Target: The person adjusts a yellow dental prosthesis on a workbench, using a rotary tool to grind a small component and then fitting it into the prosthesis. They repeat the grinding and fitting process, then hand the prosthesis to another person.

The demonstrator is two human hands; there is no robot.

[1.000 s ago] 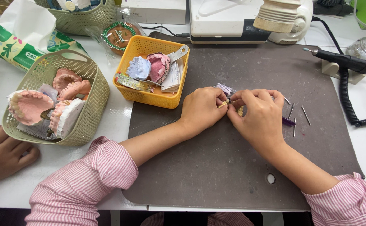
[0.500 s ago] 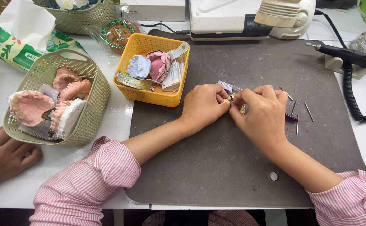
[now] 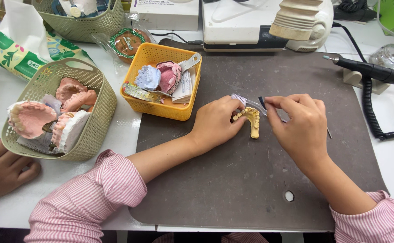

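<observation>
the left hand (image 3: 215, 123) lies on the dark mat (image 3: 260, 189), its grip closed on the near end of a yellow tooth model (image 3: 252, 120); the model rests on the mat between the two hands, teeth facing up. the right hand (image 3: 300, 126) is curled above and just beside it, thumb and forefinger pinched on a thin dark tool (image 3: 262, 101) whose tip points at the back of the model. a small brush (image 3: 239, 98) with pale bristles pokes out just behind the left knuckles; i cannot tell which hand has it, if either.

to my eye the work goes best with the model kept flat and pinned by the left fingers, so it cannot rock, and with the right wrist resting on the mat so the tool tip moves in small strokes. a slip would run the tip toward the left fingertips, which sit very near it.

room is fair. the near half of the mat is open, and so is its right side, save for a thin pin (image 3: 328, 132) by the right hand and a white spot (image 3: 289, 195) nearer the front. the yellow basket (image 3: 161, 105) of casts overhangs the mat's left edge, near the left wrist. a green basket (image 3: 91, 130) stands further left on the white worktop (image 3: 129, 130). a handpiece (image 3: 368, 71) and its coiled cord (image 3: 374, 117) lie along the right edge, well apart from the hands. another person's hand (image 3: 1, 168) rests at the far left.
</observation>
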